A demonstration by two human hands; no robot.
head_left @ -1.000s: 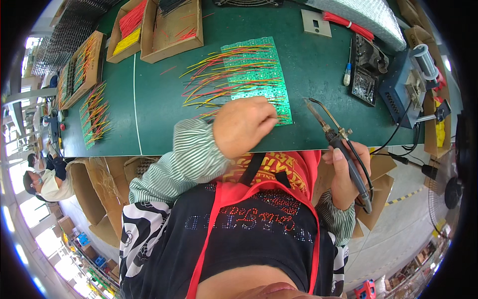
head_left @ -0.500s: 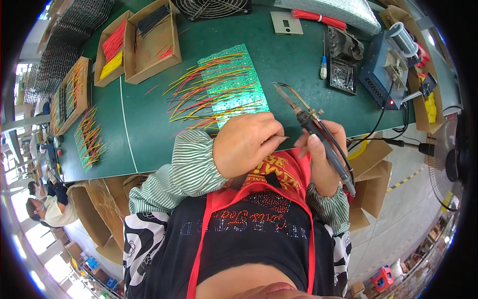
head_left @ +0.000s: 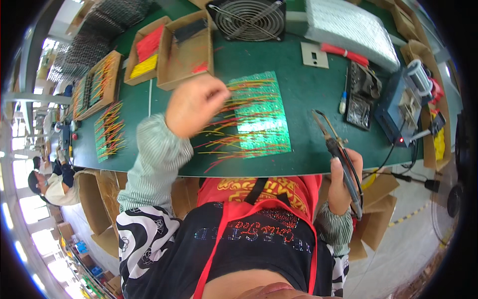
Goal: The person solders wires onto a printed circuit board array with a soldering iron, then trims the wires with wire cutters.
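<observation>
My right hand (head_left: 343, 179) is closed around the dark handle of a soldering iron (head_left: 334, 144). A thin curved metal guide runs along the iron, and its tip points up and away, to the right of a green circuit board panel (head_left: 271, 119). Many red, yellow and black wires (head_left: 224, 122) lie across the panel and stick out past its left side. Over the far left wire ends hangs my left hand (head_left: 196, 104), blurred, its fingers curled in; what they hold, if anything, is hidden.
Cardboard boxes of red, yellow and black wires (head_left: 186, 55) stand at the far left, with another wired board (head_left: 109, 132) nearer. A black fan (head_left: 249, 20) stands at the back. To the right are a blue soldering station (head_left: 393, 112), a solder spool (head_left: 419, 77) and a black tray (head_left: 359, 112).
My left hand has moved from the panel's near edge to the far left, close to the wire boxes. My right hand still holds the soldering iron. The whole view has shifted.
</observation>
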